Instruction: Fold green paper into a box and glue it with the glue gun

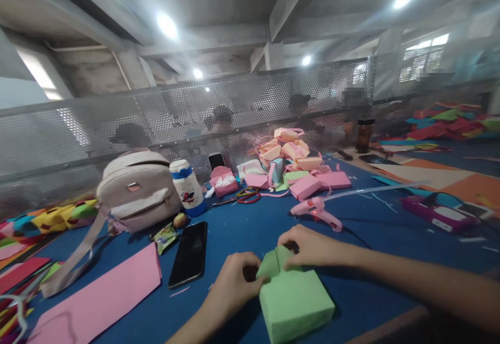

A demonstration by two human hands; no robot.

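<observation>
A light green folded paper box [297,302] lies on the blue tabletop right in front of me, its far end made of loose flaps. My left hand [236,284] pinches the left flap between thumb and fingers. At the far right corner, my right hand [312,250] has its thumb and fingers closed on another flap of the same box. Just beyond the right hand lies a pink glue gun [316,212] with a clear glue stick [375,189] poking out of its back.
Left of the box are a black phone [189,253], pink paper sheets [101,297], a beige backpack [138,187] and a white-blue bottle [187,187]. Red-handled scissors [248,196] and piled paper boxes [291,151] lie farther back. A purple device [437,213] sits right. Behind a mesh divider [250,104] are people.
</observation>
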